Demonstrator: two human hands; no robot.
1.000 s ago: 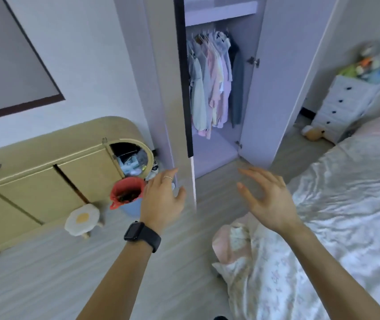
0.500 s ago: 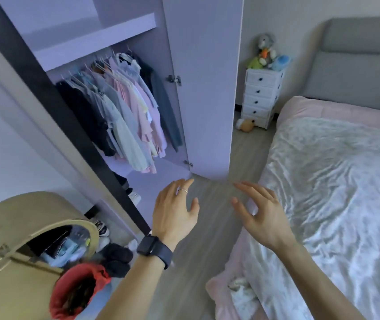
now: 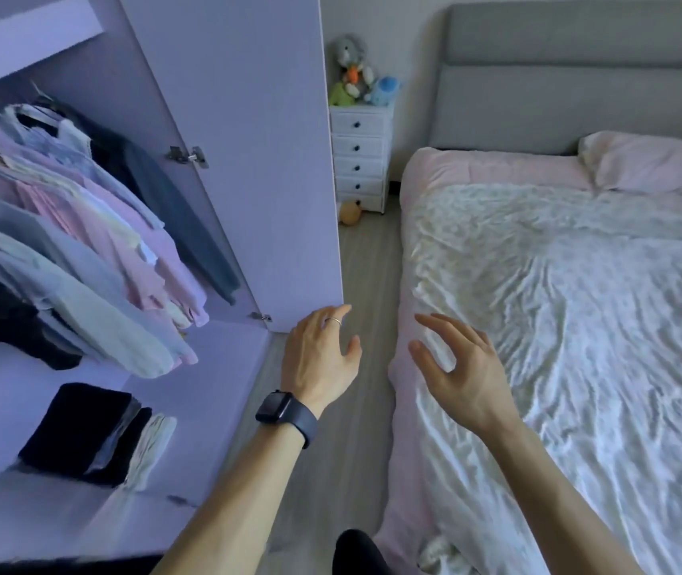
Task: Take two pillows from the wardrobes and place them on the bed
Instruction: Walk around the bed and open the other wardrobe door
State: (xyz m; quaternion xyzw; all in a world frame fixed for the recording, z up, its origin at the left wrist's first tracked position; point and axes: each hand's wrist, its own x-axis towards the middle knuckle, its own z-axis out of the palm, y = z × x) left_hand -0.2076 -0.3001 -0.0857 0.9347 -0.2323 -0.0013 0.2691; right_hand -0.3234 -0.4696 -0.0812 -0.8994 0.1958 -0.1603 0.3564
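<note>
An open lilac wardrobe (image 3: 94,504) fills the left, with hanging clothes (image 3: 82,226) and folded dark garments (image 3: 82,433) on its floor. Its open door (image 3: 256,159) stands between the wardrobe and the bed. The bed (image 3: 580,325) on the right has a white crumpled cover and one pink pillow (image 3: 654,163) at its head. My left hand (image 3: 318,359), with a ring and a dark watch, hovers open beside the door's lower corner. My right hand (image 3: 459,371) is open over the bed's near edge. No pillow shows inside the wardrobe.
A narrow strip of wooden floor (image 3: 368,263) runs between wardrobe and bed. A white drawer chest (image 3: 358,155) with soft toys (image 3: 356,72) on top stands against the far wall, with a round orange toy (image 3: 349,211) on the floor by it. A grey headboard (image 3: 580,72) backs the bed.
The view has swung right and closer: the beige cabinet and red bin left the frame, and the wardrobe interior, bed head and pink pillow came into view. Both hands stay open in front.
</note>
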